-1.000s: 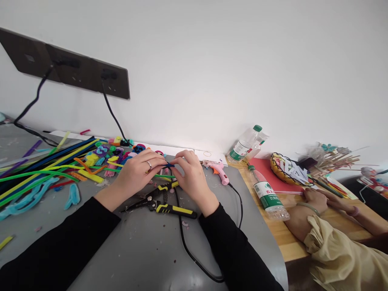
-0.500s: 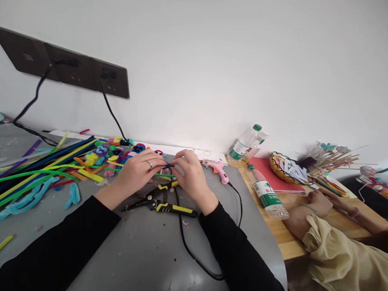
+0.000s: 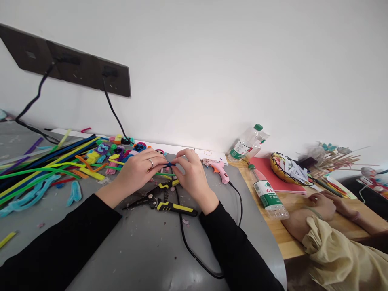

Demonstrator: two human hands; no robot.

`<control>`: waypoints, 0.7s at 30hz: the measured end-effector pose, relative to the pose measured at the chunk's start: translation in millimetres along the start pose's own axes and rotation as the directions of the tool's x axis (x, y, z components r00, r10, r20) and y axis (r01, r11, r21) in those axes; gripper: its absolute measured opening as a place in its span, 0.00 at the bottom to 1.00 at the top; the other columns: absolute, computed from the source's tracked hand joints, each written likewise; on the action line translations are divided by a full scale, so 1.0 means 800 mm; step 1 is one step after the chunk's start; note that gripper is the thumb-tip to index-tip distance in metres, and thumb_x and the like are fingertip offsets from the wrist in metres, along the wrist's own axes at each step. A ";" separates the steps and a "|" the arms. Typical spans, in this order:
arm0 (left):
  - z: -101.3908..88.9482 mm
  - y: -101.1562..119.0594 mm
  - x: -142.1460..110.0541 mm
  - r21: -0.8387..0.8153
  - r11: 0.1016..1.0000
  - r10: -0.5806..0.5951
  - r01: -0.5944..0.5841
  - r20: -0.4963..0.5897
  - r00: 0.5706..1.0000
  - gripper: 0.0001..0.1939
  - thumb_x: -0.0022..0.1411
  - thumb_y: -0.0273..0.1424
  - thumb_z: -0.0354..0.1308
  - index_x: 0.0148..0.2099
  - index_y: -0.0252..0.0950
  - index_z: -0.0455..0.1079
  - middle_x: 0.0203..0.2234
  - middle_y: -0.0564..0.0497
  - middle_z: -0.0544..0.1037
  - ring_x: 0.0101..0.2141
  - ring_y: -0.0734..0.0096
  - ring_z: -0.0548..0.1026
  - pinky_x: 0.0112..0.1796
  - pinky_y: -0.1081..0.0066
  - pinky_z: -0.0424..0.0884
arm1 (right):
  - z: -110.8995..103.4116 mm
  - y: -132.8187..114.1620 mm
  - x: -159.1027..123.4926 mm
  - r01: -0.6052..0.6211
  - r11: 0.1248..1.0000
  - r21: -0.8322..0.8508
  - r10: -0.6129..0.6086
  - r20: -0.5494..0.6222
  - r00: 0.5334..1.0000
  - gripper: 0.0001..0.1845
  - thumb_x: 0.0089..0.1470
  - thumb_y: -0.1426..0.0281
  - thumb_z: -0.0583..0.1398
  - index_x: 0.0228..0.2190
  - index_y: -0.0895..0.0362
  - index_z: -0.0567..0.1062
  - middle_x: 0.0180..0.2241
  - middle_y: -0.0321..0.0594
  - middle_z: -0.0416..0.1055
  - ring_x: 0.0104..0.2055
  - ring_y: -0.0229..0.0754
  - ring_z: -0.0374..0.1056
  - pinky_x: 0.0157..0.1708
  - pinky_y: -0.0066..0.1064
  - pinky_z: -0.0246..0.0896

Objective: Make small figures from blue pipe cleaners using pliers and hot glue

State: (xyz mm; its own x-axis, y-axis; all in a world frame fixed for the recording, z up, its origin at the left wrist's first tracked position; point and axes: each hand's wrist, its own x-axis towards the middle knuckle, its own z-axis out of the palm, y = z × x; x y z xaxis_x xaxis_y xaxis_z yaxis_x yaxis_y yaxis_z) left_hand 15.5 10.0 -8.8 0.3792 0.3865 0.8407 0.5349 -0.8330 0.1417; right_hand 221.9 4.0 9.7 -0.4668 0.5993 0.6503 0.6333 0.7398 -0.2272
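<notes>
A short dark blue pipe cleaner (image 3: 170,164) is pinched between the fingertips of both my hands, over the grey mat (image 3: 145,250). My left hand (image 3: 135,171), with a ring on one finger, closes on its left end. From the other side my right hand (image 3: 193,178) grips it with thumb and forefinger. Much of the piece is hidden by the fingers. Just beneath my hands lie black and yellow wire strippers (image 3: 169,204). Right of my right hand rests a pink glue gun (image 3: 220,169) with a black cord.
Coloured pipe cleaners (image 3: 45,173) and small fuzzy figures (image 3: 115,151) spread across the left. Plastic bottles (image 3: 268,198) stand and lie at the right, near a basket (image 3: 285,169) of paper strips. A co-worker's arm (image 3: 315,206) rests on the wooden table. Wall sockets (image 3: 75,64) hold plugged cords.
My hands stay in nearly the same place, still pinching the blue pipe cleaner, with only slight finger movement. The view has shifted a little. The co-worker's hands moved slightly.
</notes>
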 end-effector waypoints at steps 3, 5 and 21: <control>0.001 0.000 -0.001 0.016 0.998 -0.058 0.058 -0.003 0.998 0.10 0.74 0.32 0.55 0.44 0.37 0.78 0.37 0.47 0.84 0.40 0.63 0.81 0.43 0.64 0.77 | -0.001 0.001 0.000 0.009 1.000 0.002 -0.009 -0.008 1.000 0.06 0.62 0.79 0.61 0.37 0.58 0.77 0.42 0.47 0.72 0.44 0.47 0.67 0.45 0.39 0.66; 0.000 0.001 -0.001 0.028 0.996 -0.080 0.080 0.000 0.997 0.11 0.74 0.36 0.56 0.45 0.37 0.78 0.38 0.47 0.84 0.41 0.62 0.81 0.44 0.64 0.78 | -0.001 0.001 0.000 0.006 1.000 0.002 -0.006 -0.005 1.000 0.07 0.62 0.79 0.60 0.37 0.57 0.76 0.43 0.47 0.72 0.45 0.48 0.67 0.45 0.39 0.66; 0.001 0.002 0.000 0.004 0.999 -0.051 0.051 -0.029 0.998 0.08 0.73 0.31 0.57 0.43 0.39 0.79 0.36 0.50 0.85 0.39 0.64 0.81 0.44 0.64 0.78 | -0.002 -0.003 0.000 -0.013 1.000 -0.009 0.014 0.022 1.000 0.06 0.64 0.77 0.59 0.39 0.56 0.75 0.43 0.47 0.72 0.46 0.47 0.67 0.46 0.39 0.66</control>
State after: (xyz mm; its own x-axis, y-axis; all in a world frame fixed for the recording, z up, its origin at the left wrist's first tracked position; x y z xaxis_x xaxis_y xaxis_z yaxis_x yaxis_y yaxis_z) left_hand 16.8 8.5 -9.0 0.3290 0.4169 0.8473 0.5567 -0.8104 0.1826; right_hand 221.2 1.9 11.7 -0.4714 0.6158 0.6313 0.6448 0.7290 -0.2296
